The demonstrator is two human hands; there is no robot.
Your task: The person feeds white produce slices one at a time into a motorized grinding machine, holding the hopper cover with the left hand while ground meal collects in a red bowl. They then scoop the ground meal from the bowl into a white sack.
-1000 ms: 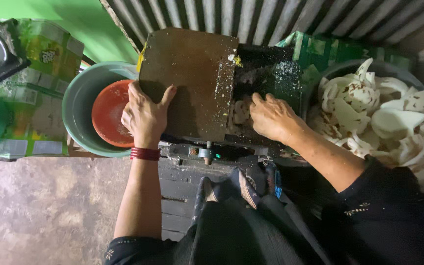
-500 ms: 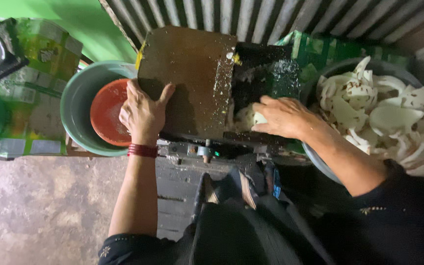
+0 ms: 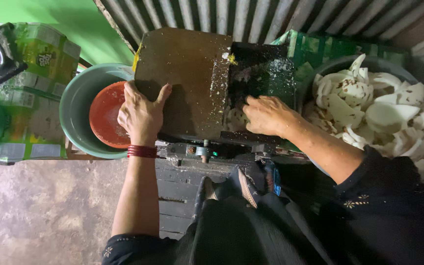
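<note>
Fingers of the right hand (image 3: 267, 115) press white coconut pieces (image 3: 234, 119) into the dark grater chute (image 3: 261, 81); a slip could cut them. Left hand (image 3: 141, 115) lies flat, ungripping, on the brown metal cover (image 3: 185, 73).

I see a flat, brown, dirty metal cover (image 3: 185, 78) in the upper middle, dusted with white bits. White coconut pieces (image 3: 234, 118) lie just right of it.

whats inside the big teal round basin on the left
A red-orange round plastic bowl sits inside the teal round basin. The left hand and the brown flat machine cover hide its right part, so anything there cannot be seen.
</note>
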